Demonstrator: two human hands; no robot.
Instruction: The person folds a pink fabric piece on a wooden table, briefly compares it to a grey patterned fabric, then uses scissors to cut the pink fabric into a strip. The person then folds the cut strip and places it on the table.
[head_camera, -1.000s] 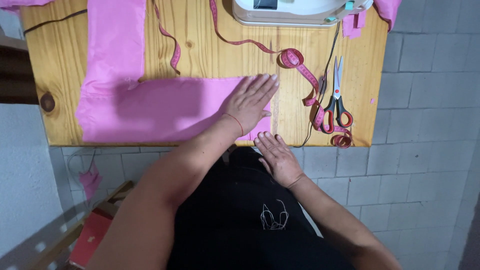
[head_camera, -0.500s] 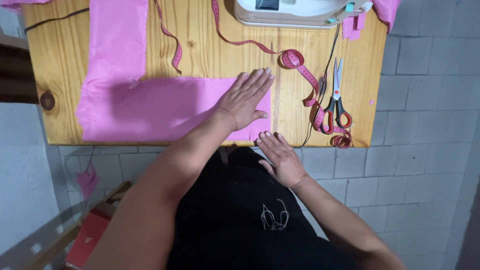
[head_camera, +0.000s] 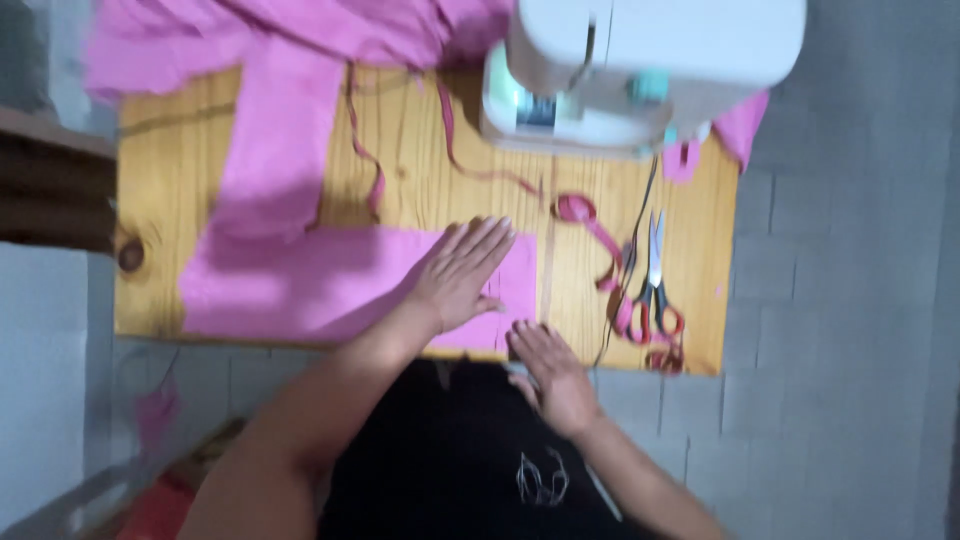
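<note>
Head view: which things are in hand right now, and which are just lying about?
In hand:
left hand flat on the pink fabric
right hand at the table edge

Lying about:
scissors
sewing machine
pink ribbon

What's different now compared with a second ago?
Mostly the view: the head camera tilted up, showing more of the sewing machine. The left hand stays flat on the pink fabric; the right hand remains at the table edge. Scissors unmoved; nothing grasped or released.
</note>
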